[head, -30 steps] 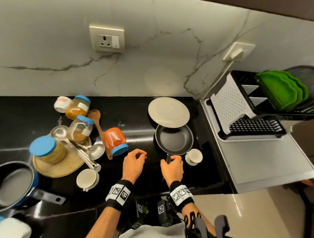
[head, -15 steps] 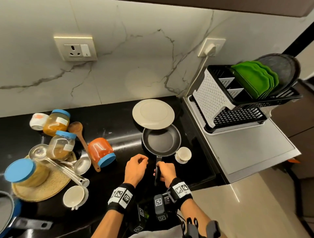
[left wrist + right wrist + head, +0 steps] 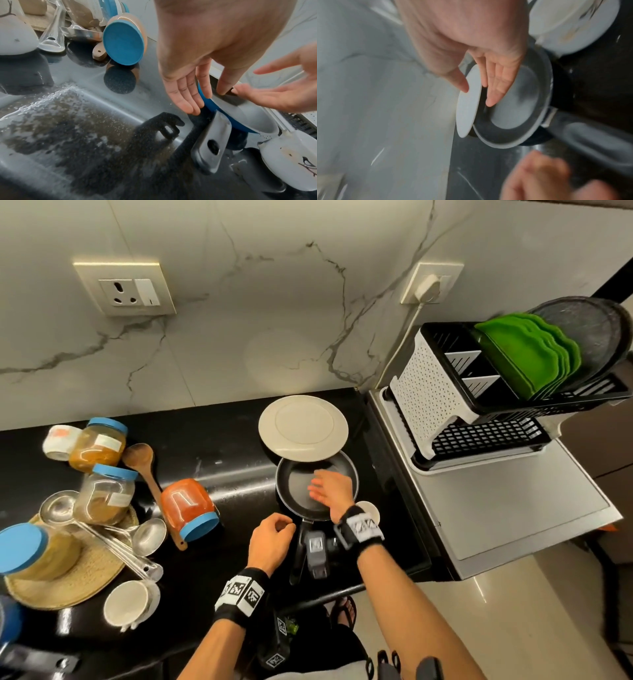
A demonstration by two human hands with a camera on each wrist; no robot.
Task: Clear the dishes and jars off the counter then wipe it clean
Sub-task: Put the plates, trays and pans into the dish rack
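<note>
The shiny black bench (image 3: 219,467) is crowded. My right hand (image 3: 330,486) is open over the black round pan (image 3: 298,491), holding nothing. It looks heavy; I would take its handle (image 3: 297,553).

From where I steer, the frying pan (image 3: 317,484) is my landmark. My right hand (image 3: 330,489) hovers over it with fingers spread; my left hand (image 3: 270,542) sits loosely curled just left of its handle. Behind the pan, the white plate (image 3: 303,428) overlaps its far rim, blocking that side. A small white cup (image 3: 371,510) crowds its front right. Left of the pan lies a bare stretch of black counter (image 3: 236,474), ending at the tipped orange jar (image 3: 188,506). Right of the pan stands the dish rack (image 3: 445,405).
</note>
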